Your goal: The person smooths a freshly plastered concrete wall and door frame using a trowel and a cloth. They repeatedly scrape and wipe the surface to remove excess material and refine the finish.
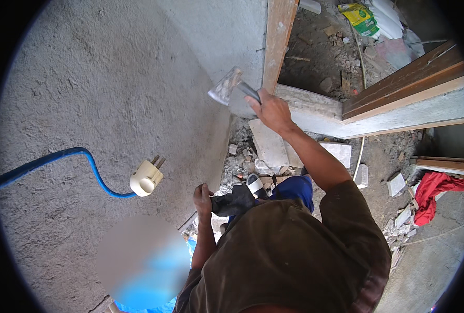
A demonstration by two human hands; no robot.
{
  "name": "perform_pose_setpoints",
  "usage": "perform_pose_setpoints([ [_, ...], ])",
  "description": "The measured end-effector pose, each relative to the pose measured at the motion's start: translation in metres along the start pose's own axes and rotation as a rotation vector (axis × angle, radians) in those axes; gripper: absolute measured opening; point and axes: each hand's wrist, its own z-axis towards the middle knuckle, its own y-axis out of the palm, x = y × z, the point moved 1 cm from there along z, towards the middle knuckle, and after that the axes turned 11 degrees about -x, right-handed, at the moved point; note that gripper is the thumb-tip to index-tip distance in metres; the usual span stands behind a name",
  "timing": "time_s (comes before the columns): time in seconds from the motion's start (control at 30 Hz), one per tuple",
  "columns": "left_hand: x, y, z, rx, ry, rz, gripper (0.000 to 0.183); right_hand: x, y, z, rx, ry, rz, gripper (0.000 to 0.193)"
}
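In my right hand (pixel 273 109), raised in front of the wall's corner, is a hatchet (pixel 226 86) with a wide metal head and a dark handle. My fingers are wrapped round that handle, and the head is close to the grey plaster. My left hand (pixel 203 200) is lower, beside the rough wall (pixel 112 104), with its fingers curled. A black, cloth-like thing (pixel 234 201) lies against it, and a thin metal strip (pixel 188 221) shows behind the wrist. What the left fingers hold, if anything, I cannot make out.
A white plug (pixel 146 179) on a blue cable (pixel 80 151) shows before the wall. A wooden frame (pixel 279 44) stands ahead. Rubble and pale blocks (pixel 271 146) lie below. Red cloth (pixel 432 195) is at right, a yellow-green sack (pixel 358 18) beyond. A blurred patch covers the lower left.
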Motion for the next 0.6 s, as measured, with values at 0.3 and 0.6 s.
perform_pose_setpoints([
  [0.3, -0.01, -0.004, -0.01, -0.012, -0.043, -0.007, 0.038, 0.018, 0.008, 0.012, 0.065, 0.073, 0.06, 0.047],
  [0.6, -0.003, -0.008, -0.019, -0.061, -0.04, 0.072, 0.038, 0.046, -0.011, 0.019, 0.132, 0.092, 0.008, 0.05],
])
